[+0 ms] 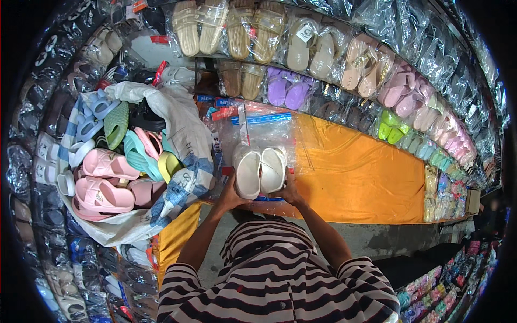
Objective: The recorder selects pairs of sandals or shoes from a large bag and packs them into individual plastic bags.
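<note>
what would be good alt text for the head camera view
A person's left hand and right hand hold white shoes over clear plastic. To the left is a sack full of colourful sandals; to the right lies orange cloth, with rows of bagged footwear beyond.

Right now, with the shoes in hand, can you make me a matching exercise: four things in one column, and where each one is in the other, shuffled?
Things:
1. white slip-on shoes
2. pink quilted slides
3. purple slides
4. orange cloth

Places:
A. in a display row of footwear
B. spread to the right of both hands
C. held between the left hand and the right hand
D. in the open white sack at the picture's left

Pairs: 1-C, 2-D, 3-A, 4-B
</note>
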{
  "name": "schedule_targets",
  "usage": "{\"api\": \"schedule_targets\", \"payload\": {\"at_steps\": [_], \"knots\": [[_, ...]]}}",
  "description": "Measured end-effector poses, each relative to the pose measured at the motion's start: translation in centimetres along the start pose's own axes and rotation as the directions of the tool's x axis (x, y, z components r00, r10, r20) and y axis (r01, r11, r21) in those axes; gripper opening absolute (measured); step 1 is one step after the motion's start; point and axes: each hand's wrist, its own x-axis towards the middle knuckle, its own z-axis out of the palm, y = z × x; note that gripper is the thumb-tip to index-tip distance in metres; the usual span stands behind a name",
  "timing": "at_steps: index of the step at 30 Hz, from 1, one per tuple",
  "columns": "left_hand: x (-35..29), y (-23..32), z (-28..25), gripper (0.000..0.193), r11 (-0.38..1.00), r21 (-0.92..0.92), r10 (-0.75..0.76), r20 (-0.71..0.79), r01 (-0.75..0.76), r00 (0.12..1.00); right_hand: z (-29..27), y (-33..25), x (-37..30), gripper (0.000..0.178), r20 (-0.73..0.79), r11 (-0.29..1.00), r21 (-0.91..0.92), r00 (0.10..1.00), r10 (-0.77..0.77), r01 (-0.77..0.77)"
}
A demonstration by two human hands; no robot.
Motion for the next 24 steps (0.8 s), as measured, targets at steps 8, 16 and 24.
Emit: {"api": "schedule_targets", "payload": {"at_steps": [8, 16, 24], "knots": [[-1.3, -1.1, 0.7, 0.108, 1.000, -0.003, -0.028, -0.116, 0.028, 0.993, 0.5, 1.2, -0.9, 0.120, -0.075, 0.994, 0.074, 0.993, 0.090, -0.084], [-1.9, -4.9, 3.1, 0.097, 0.994, -0.104, -0.055, -0.194, 0.035, 0.980, 1.1, 5.8, -1.7, 0.120, -0.149, 0.974, -0.163, 0.980, 0.134, -0.158], [-0.2, -6.5, 4.6, 0.037, 0.975, 0.171, -0.073, -0.372, 0.145, 0.926, 3.4, 4.8, -0.7, 0.091, -0.403, 0.857, -0.493, 0.912, -0.072, -0.150]]}}
